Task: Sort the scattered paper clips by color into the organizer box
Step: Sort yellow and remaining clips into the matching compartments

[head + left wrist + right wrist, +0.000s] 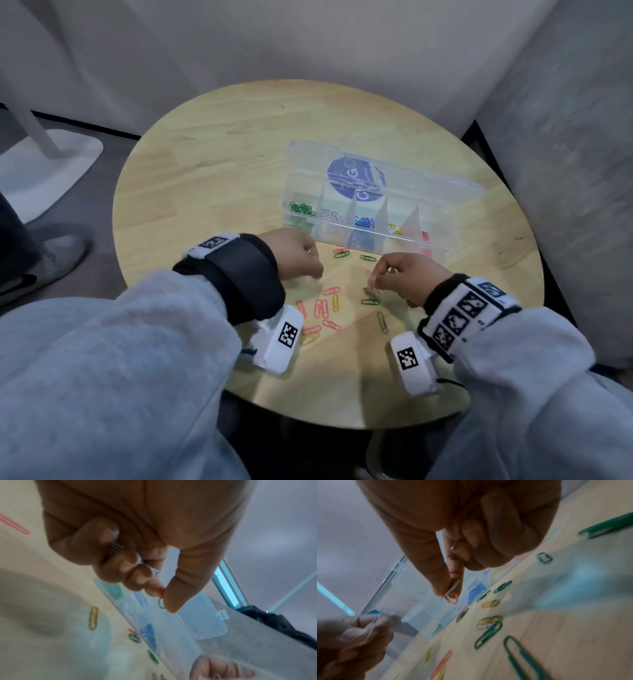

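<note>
A clear organizer box stands open on the round wooden table, its lid tipped back. Its compartments hold green, white, blue, yellow and red clips. My left hand hovers just before the box and pinches a pale clip between thumb and forefinger. My right hand pinches a red clip, with a white one beside it. Loose red, yellow and green clips lie between my wrists.
More clips, a green one and a red one, lie by the box's front wall. A white chair base and a shoe are on the floor to the left. A grey upholstered wall rises to the right.
</note>
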Demonstrator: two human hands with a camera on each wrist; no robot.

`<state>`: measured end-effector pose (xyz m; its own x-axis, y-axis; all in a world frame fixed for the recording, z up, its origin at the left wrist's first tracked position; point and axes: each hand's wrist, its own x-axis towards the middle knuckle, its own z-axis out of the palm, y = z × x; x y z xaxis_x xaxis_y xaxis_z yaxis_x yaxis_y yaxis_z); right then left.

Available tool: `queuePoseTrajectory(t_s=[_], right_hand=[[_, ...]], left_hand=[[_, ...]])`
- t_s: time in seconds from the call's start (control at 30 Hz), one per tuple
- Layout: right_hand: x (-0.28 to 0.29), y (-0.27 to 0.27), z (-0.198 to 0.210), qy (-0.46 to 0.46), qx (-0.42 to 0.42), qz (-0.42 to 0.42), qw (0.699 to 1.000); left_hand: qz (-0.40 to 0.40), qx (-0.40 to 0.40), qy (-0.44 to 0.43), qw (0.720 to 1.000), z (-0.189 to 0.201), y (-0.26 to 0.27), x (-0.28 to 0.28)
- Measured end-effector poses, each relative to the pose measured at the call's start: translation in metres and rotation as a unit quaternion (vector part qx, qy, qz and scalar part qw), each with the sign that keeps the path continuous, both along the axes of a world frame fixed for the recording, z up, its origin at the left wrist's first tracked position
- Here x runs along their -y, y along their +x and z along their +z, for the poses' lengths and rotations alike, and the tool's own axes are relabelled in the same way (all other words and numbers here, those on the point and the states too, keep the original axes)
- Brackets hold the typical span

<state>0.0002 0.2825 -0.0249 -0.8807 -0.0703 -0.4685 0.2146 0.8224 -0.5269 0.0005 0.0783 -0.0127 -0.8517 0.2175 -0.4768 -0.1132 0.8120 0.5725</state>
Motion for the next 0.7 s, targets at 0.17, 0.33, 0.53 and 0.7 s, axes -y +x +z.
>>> queuePoseTrajectory(t_s=[0.17,0.33,0.53,0.7], right_hand=[[-0.019,0.004,0.002,-0.086,0.063,-0.095,0.99],[-0.02,0.007,-0.006,-0.041,0.064,-0.087,0.993],[-0.015,0.006,-0.001,0.089,0.044,-0.022,0.995],[-0.017,0.004,-0.001,-0.18,0.093,-0.184,0.962]], left_hand=[[0.06,0.022,0.099,0.993,0.009,-0.002,0.008],[0.058,0.029,0.1,0.993,0.005,0.001,0.007],[0.064,0.026,0.086,0.994,0.005,0.002,0.007],[0.105,0.064,0.143,0.982,0.006,0.002,0.005]])
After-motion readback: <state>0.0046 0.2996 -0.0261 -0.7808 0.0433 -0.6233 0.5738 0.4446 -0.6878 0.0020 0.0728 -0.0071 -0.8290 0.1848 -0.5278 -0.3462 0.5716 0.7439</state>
